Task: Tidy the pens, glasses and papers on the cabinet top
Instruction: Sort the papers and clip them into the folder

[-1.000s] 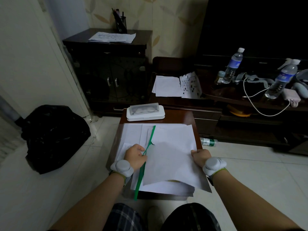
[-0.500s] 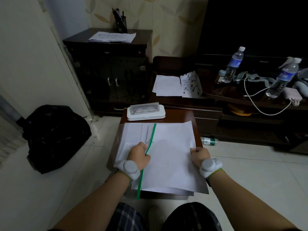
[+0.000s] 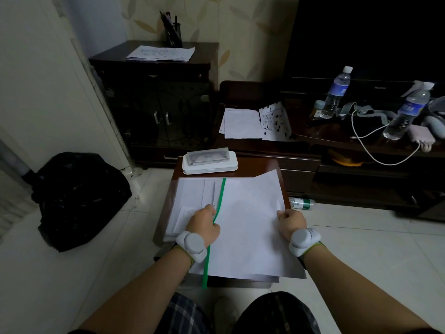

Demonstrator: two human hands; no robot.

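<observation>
Paper step: both grips closed on the papers (image 3: 250, 227) on the small surface (image 3: 255, 165), left hand (image 3: 203, 225) at the green strip (image 3: 216, 220), right hand (image 3: 290, 222) pinching the right edge; next I'd square the skewed top sheet, glasses case (image 3: 209, 161) behind.

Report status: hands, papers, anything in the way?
Left hand grips green-edged clear folder; right hand grips white paper sheet. Stack on small brown table. White glasses case behind, apart.
</observation>
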